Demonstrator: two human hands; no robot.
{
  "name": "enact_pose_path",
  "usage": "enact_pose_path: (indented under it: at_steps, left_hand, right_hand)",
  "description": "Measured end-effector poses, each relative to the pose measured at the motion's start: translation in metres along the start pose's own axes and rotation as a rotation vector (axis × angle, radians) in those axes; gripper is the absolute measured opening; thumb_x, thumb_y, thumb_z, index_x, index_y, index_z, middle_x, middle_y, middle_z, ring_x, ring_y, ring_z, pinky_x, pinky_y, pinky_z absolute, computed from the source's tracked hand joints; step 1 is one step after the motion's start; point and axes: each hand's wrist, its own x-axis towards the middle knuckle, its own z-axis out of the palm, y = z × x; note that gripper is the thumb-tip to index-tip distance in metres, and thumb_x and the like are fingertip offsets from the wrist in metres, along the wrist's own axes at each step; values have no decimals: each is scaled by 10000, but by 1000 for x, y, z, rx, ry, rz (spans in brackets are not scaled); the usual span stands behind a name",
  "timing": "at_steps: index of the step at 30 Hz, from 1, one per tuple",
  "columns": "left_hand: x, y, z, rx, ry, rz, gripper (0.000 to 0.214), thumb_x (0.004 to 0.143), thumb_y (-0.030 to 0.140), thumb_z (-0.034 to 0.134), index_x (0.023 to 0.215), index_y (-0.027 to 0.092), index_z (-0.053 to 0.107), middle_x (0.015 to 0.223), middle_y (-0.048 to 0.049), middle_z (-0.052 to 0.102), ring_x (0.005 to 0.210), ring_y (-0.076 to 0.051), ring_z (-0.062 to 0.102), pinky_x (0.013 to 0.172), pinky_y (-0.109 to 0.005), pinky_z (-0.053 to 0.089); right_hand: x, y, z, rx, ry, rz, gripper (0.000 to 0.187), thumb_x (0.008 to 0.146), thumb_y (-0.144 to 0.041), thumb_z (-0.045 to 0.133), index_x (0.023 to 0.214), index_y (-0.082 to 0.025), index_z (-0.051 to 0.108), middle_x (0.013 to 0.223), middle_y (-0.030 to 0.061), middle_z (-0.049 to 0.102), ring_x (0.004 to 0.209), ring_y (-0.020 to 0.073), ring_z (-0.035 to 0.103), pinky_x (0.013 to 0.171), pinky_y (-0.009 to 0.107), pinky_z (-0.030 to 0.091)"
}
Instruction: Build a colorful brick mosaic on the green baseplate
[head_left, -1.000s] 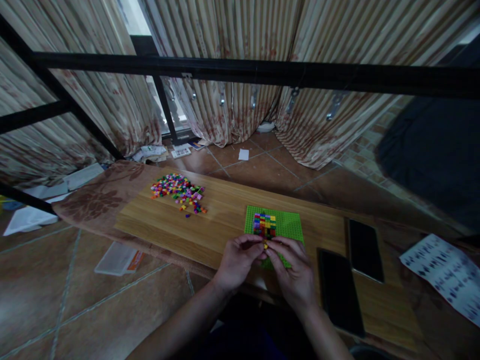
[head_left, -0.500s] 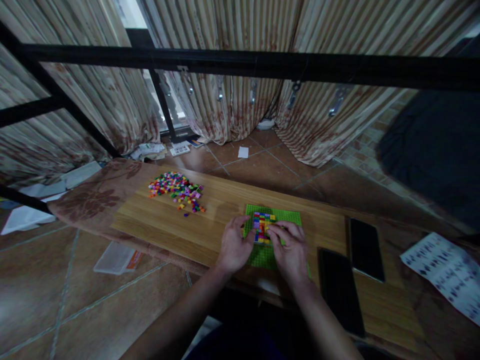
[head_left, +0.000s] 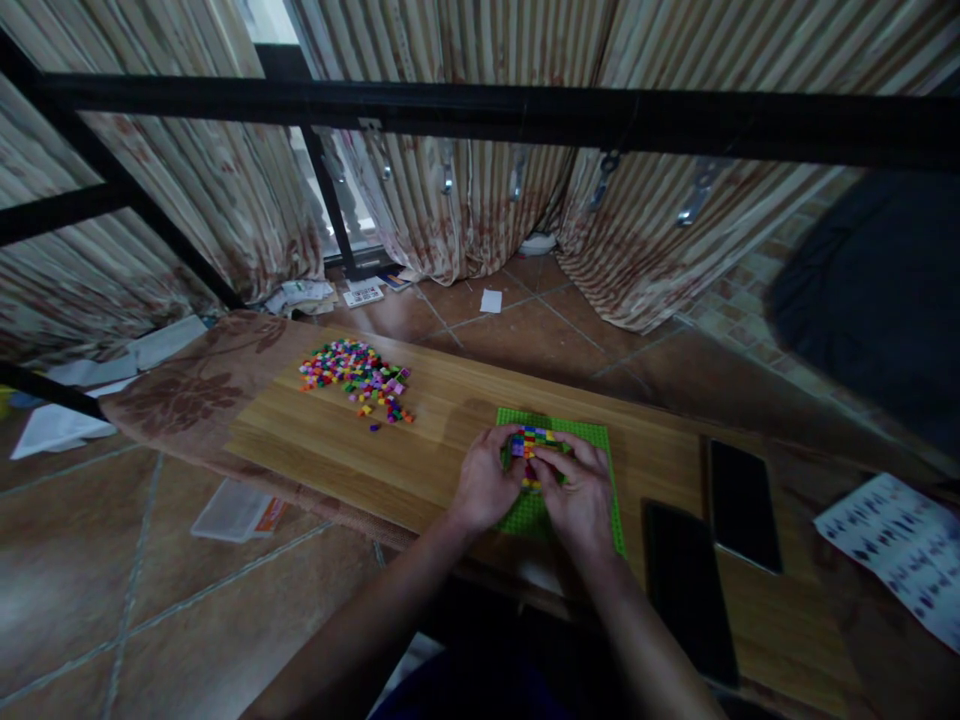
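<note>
A small block built of colourful toy bricks [head_left: 530,437] lies over a green studded baseplate [head_left: 600,432] on the wooden board. My left hand [head_left: 486,482] is curled round the block's left side, forefinger at its far edge and thumb at the near left. From the right, my right hand [head_left: 583,492] closes on it, with one finger along the far right edge and the other fingertips bunched over its middle. The fingers cover much of the block. Whether a single loose brick is between the right fingertips I cannot tell.
A heap of loose bricks [head_left: 352,365] spreads over the board's far left. Two dark phone-like slabs [head_left: 744,505] lie at the right, near a printed sheet [head_left: 900,545]. A clear plastic lid [head_left: 232,508] is on the tiled floor. A black bar [head_left: 480,110] crosses ahead.
My left hand has moved right and closed in on the block's left side. A right-hand finger now reaches the block's far right edge. The whole view has shifted slightly.
</note>
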Motion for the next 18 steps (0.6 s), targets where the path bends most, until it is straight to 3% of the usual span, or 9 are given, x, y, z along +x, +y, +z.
enact_pose_path:
  at_steps: [6, 18]
  left_hand:
    - [-1, -2, 0, -19, 3, 14, 358, 793, 144, 581, 1146, 201, 599, 1133, -77, 642, 1055, -215, 594, 975, -355, 446]
    - [1, -2, -1, 106, -7, 17, 367, 795, 163, 602, 1155, 233, 609, 1115, -31, 677, 995, -173, 640, 905, -313, 520]
  right_hand:
    - [-2, 0, -1, 74, 18, 33, 163, 860, -313, 598, 918, -265, 742, 1108, 61, 636, 994, 222, 546, 861, 408, 457]
    - [-1, 1, -2, 16, -3, -49, 192, 900, -304, 549, 883, -240, 729, 1094, 61, 637, 989, 218, 548, 867, 394, 451]
